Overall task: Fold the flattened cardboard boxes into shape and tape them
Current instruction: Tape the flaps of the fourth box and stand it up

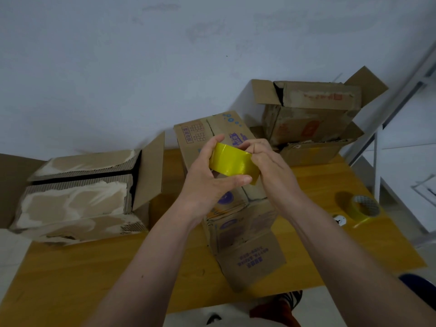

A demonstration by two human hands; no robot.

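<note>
I hold a yellow tape roll [232,161] in front of me, above the cardboard box with blue print [238,223] that stands in the middle of the wooden table [94,267]. My left hand [207,180] grips the roll from the left, thumb on top and fingers underneath. My right hand [266,161] pinches the tape's surface at the roll's right side with thumb and fingertips. The box's near flap hangs over toward me.
A worn folded box [77,197] with torn facing lies at the left, one flap raised. Stacked open boxes [311,119] stand at the back right by the wall. A second yellow tape roll [363,208] and a small white object [339,219] lie at the table's right.
</note>
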